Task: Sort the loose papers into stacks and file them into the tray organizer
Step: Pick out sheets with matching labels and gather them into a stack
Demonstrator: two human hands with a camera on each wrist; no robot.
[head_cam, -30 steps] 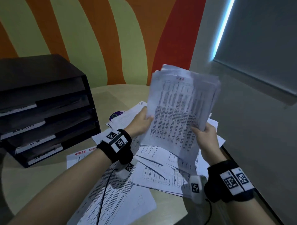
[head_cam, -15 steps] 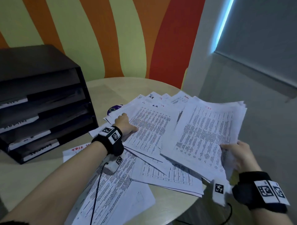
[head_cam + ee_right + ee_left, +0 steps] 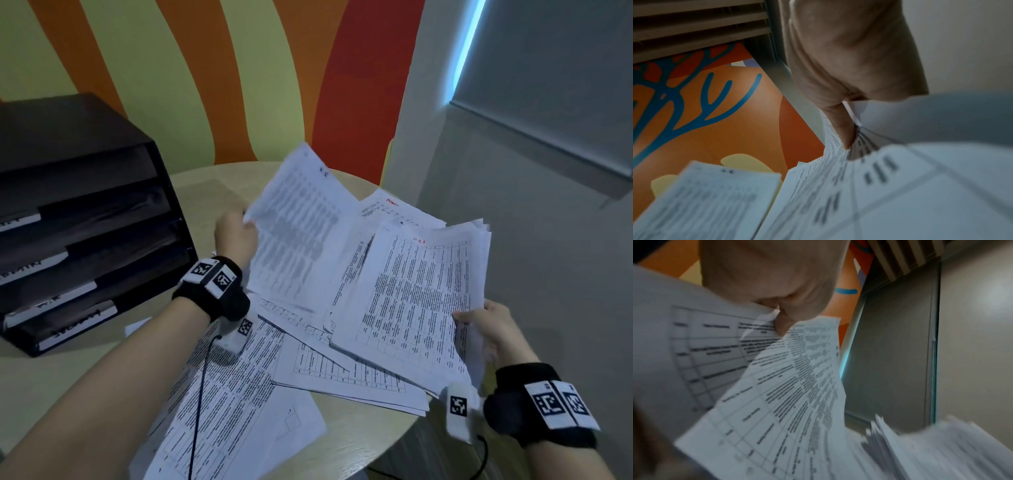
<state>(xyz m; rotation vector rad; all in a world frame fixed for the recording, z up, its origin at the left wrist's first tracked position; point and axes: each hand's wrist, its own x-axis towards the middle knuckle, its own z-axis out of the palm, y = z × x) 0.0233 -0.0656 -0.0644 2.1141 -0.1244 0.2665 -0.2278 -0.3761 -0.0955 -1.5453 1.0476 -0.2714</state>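
Note:
My left hand [image 3: 235, 230] pinches the corner of a printed sheet [image 3: 294, 226] and holds it tilted up above the pile; the left wrist view shows the pinch [image 3: 777, 321] on that sheet [image 3: 789, 386]. My right hand [image 3: 486, 325] grips a thick stack of printed papers [image 3: 418, 301] by its right edge, thumb on top, over the table's right side. The right wrist view shows that thumb [image 3: 842, 123] pressed on the stack [image 3: 890, 186]. Loose papers [image 3: 239, 394] lie spread on the round table [image 3: 212, 192]. The black tray organizer [image 3: 82, 222] stands at the left, apart from both hands.
The organizer has several labelled shelves with white tags. The table's curved edge [image 3: 376, 455] runs close under my right wrist. A striped orange, green and red wall stands behind, a grey wall and window blind [image 3: 548, 85] at the right.
My left hand, which lay on the pile, has picked up one sheet and raised it. The right hand's stack stays low at the right, after being lowered from upright a second ago.

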